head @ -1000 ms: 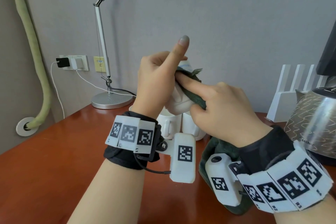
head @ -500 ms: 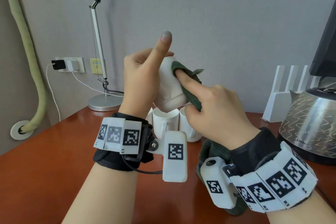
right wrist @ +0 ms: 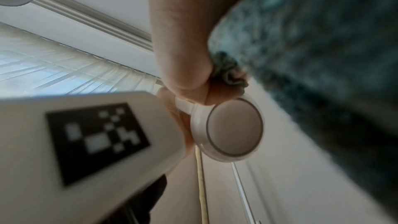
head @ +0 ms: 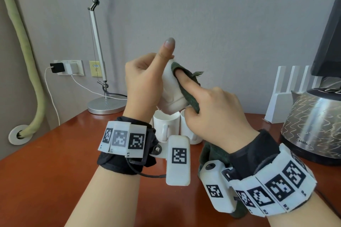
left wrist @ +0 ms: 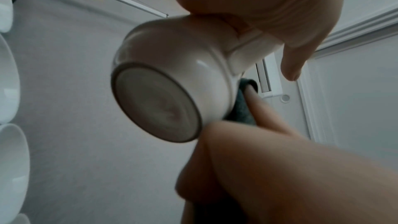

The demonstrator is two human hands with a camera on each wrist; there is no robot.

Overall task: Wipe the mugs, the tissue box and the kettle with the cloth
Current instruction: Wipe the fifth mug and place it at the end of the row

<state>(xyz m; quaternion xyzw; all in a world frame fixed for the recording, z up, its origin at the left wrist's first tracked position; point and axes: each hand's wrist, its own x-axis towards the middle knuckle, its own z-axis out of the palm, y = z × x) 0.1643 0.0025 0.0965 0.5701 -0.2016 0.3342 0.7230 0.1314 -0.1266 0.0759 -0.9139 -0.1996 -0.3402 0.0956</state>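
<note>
My left hand (head: 145,83) holds a white mug (head: 170,94) in the air above the table, fingers round its handle, thumb pointing up. The mug's base (left wrist: 155,103) faces down towards the wrist cameras. My right hand (head: 208,108) grips a dark green cloth (head: 190,94) and presses it against the mug's right side with the forefinger; the rest of the cloth hangs below my right wrist (right wrist: 323,57). Two more white mugs (head: 166,127) stand on the table under my hands. A steel kettle (head: 313,125) stands at the right. No tissue box shows.
A reddish wooden table (head: 46,162) runs to a grey wall. A desk lamp base (head: 105,105) and its cable sit at the back left, near a wall socket (head: 68,67). A white router (head: 287,94) and a dark monitor edge (head: 330,42) stand behind the kettle.
The forefinger with the cloth has slid up along the mug's side. Both hands and the mug stay raised over the standing mugs.
</note>
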